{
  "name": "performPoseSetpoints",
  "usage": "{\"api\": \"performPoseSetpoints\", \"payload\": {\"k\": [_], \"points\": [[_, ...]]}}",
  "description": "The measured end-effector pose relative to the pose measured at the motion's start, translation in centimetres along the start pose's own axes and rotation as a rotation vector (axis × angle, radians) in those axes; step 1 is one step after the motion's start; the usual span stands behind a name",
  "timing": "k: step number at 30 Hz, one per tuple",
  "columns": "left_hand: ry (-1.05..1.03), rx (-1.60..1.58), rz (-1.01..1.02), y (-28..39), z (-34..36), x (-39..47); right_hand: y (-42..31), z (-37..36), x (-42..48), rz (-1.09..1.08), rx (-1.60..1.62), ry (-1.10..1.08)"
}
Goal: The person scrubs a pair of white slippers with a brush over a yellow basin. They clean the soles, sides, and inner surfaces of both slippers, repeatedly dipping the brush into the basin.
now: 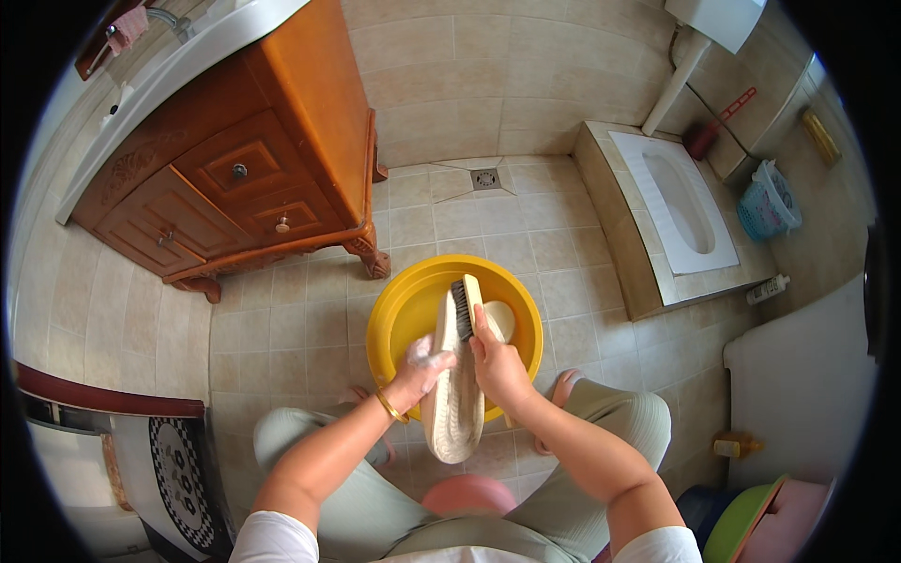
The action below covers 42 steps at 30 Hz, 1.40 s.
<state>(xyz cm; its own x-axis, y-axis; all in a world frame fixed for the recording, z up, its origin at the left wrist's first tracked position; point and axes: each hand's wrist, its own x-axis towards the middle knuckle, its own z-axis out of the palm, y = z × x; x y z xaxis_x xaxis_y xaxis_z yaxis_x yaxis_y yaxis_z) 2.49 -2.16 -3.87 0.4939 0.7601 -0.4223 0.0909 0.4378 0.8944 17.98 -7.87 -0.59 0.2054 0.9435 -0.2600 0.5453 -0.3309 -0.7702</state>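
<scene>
My left hand [421,373], with white suds on it and a gold bangle at the wrist, grips the side of a long, light-coloured shoe [454,436] with a patterned sole rim. The shoe is tilted over a yellow plastic basin [376,345] on the floor. My right hand [498,362] holds a scrubbing brush [473,292] with a pale back and dark bristles. Its bristles face the shoe's upper end and touch it. A rounded, pale object [500,320] shows inside the basin, partly behind the brush; what it is, I cannot tell.
A wooden vanity cabinet [317,119] stands at upper left, a floor drain [485,179] near the back wall. At right are a raised squat toilet [679,204], a blue basket [767,204], bottles and a green basin [746,521]. Between my legs is a pink stool or basin [469,495].
</scene>
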Motion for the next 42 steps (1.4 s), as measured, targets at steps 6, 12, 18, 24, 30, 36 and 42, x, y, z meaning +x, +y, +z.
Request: {"api": "performPoseSetpoints", "payload": {"k": [6,12,18,24,30,36,42], "points": [[-0.056,0.136,0.043,-1.3,0.3,0.2,2.4,0.3,2.8,-0.012,-0.034,0.070],[0.028,-0.018,-0.054,-1.3,-0.6,1.0,0.7,1.6,-0.6,-0.057,-0.141,-0.057],[0.001,-0.047,0.120,-2.7,-3.4,2.8,-0.9,1.3,-3.6,-0.117,-0.058,-0.167],[0.002,0.110,-0.013,-1.3,-0.7,1.1,1.1,1.1,-0.7,-0.065,-0.015,-0.041],[-0.043,0.159,0.020,-1.5,0.0,0.4,2.8,0.6,2.3,0.074,0.071,0.016],[0.106,-0.076,-0.032,-0.9,-1.1,1.1,1.2,2.1,0.4,0.087,-0.015,-0.119],[0.290,-0.118,0.052,0.5,-3.2,3.0,0.3,3.1,-3.6,-0.025,0.018,-0.234]]}}
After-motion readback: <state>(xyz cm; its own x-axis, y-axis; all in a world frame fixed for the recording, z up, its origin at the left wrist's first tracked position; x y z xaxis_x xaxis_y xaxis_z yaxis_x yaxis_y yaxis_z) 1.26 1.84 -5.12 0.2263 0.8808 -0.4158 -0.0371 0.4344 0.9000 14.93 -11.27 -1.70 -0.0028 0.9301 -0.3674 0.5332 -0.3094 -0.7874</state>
